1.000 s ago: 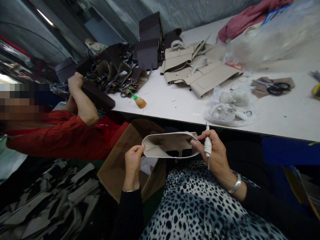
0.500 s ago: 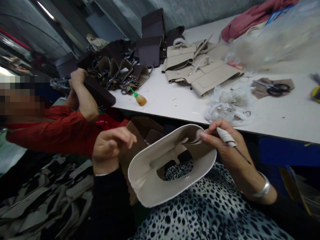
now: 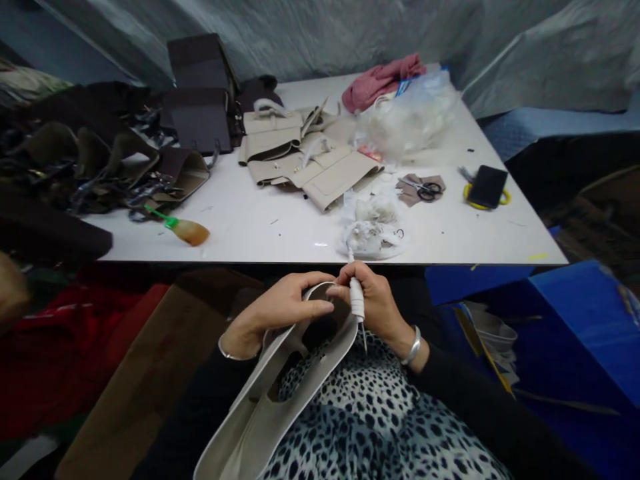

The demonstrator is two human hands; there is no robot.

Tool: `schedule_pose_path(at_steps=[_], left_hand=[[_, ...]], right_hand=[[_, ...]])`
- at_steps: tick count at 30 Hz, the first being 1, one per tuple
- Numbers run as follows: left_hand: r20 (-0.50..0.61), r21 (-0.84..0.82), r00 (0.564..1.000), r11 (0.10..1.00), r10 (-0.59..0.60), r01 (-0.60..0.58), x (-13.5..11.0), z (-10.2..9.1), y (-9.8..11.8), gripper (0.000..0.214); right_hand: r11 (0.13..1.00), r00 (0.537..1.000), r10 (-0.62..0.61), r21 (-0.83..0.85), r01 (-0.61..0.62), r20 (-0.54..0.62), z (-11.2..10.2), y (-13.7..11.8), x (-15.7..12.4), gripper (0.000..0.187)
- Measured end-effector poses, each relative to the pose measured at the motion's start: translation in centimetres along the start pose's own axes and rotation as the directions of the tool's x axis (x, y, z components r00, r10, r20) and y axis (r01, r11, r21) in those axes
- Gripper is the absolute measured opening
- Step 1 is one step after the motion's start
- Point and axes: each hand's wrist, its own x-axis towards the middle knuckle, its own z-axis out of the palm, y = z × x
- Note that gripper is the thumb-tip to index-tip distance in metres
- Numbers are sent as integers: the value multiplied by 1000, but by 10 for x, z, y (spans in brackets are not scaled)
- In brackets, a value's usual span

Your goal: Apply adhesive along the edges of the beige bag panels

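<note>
Left hand first: thumb and fingers part slightly, straddling the upper rim of an open, beige, leather-like bag body, which slants down across the lap below the table edge. Right hand next: fingers curled round a white-wrapped tool with a thin metal tip, fingertips up at that same rim. The hands nearly meet there, hiding that corner.

Along the white table, from the left: jumbled dark brown bags, an amber squeeze bottle with a green nozzle, overlapping flat beige bags, a crumpled clear plastic bag just beyond the hands, black-handled scissors, a flat black rectangular object.

The count: one bag body, one tool, one bottle, one pair of scissors; both bag piles overlap too much to number.
</note>
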Motion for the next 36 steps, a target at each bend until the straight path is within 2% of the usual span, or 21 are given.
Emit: schedule_pose_path(at_steps=[2,5,8,11,13,17,21,25,27,29,31,33,36], left_hand=[[-87,0,996,999,-36,36,4,8,-8,40],[-171,-67,979,992,-113,103,10,18,-19,34],[-226,-175,956,974,-185,147,15,21,-25,32],[-255,-326,927,927,-275,185,20,20,-29,37],[-263,-418,901,882,-346,217,23,16,-32,38],[-260,-498,859,823,-441,271,33,12,-41,34],[-268,-499,841,815,-470,296,48,9,-52,34],[-167,-658,825,684,-540,314,63,-2,-56,38],[-112,-723,829,617,-548,310,68,-5,-55,40],[-61,-740,839,588,-541,326,73,0,-51,41],[-14,-701,853,614,-521,364,76,13,-47,38],[9,-602,876,697,-483,391,80,31,-43,32],[34,-449,917,814,-396,369,85,51,-39,23]], right_hand=[[1000,999,21,-19,-22,-34,3,8,3,28],[998,998,66,-19,-66,-18,7,16,8,28],[999,999,35,14,-35,13,6,20,13,23],[998,1000,-15,53,15,-2,-4,22,17,19],[998,999,-6,69,10,-47,-16,25,18,27],[999,975,32,10,-31,-221,-49,37,19,37],[987,926,56,-117,-107,-373,-73,51,23,31],[978,889,124,-96,-184,-440,-78,59,30,22],[975,892,105,-130,-179,-440,-78,61,32,21],[971,900,81,-169,-168,-429,-77,63,35,21],[969,908,73,-186,-163,-413,-77,65,37,22],[969,917,77,-187,-162,-392,-76,67,38,22],[967,923,78,-197,-161,-376,-76,70,39,21]])
